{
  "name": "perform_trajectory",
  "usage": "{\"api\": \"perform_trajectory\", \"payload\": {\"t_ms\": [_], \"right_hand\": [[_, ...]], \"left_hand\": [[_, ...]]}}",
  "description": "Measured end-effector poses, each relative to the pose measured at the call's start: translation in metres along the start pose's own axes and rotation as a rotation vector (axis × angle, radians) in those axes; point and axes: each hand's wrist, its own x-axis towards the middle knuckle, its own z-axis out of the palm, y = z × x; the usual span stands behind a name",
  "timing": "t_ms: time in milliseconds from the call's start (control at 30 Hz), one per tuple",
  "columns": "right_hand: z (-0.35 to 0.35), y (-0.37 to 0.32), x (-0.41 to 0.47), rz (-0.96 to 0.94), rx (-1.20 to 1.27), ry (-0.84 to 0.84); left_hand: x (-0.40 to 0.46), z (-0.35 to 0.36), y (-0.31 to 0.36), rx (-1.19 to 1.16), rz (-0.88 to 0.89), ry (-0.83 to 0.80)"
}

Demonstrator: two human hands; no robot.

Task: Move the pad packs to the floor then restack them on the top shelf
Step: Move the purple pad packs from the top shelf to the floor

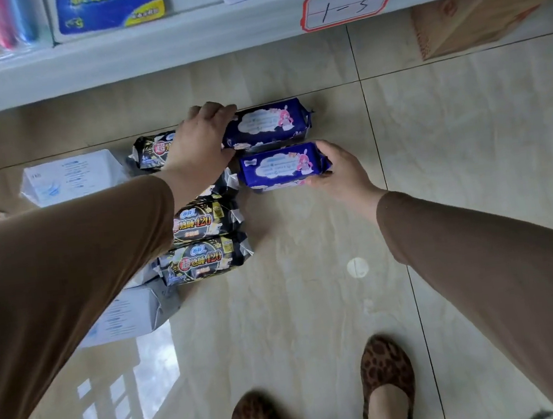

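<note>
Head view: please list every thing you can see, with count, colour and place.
blue pad packs: two, dark blue, on the floor, one per hand
black pad packs: at least four, black, on the floor left of the blue ones
white packs: two, white, floor at far left
cardboard box: one, brown, under the shelf at right
shelf: one, white, top, with label 1-3
shoes: two, leopard print, bottom
left hand: grips the farther blue pack
right hand: grips the nearer blue pack

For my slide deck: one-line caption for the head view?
Each hand, left hand and right hand, grips a blue pad pack at the floor.
</note>
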Motion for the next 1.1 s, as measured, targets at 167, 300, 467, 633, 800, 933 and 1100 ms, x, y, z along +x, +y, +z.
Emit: {"api": "perform_trajectory", "payload": {"t_ms": [167,300,467,633,800,933,1100], "right_hand": [[0.013,-0.006,0.006,-0.005,-0.030,0.030],[0.019,-0.010,0.001,0.011,-0.035,0.066],[0.001,-0.034,-0.037,0.072,-0.177,0.100],[-0.053,-0.102,-0.117,-0.004,-0.433,-0.034],[-0.139,-0.212,-0.204,-0.051,-0.607,-0.071],[-0.215,-0.313,-0.272,-0.081,-0.633,-0.032],[-0.305,-0.430,-0.349,-0.182,-0.643,0.091]], "left_hand": [[-0.038,0.004,-0.013,-0.006,0.029,0.055],[-0.062,0.010,-0.015,-0.015,-0.013,0.044],[-0.100,-0.010,0.007,-0.029,-0.080,-0.008],[-0.148,-0.081,0.058,-0.041,-0.161,-0.132],[-0.188,-0.215,0.120,-0.076,-0.163,-0.117],[-0.217,-0.344,0.165,-0.066,-0.120,-0.058],[-0.250,-0.494,0.220,-0.034,-0.044,0.033]]}}
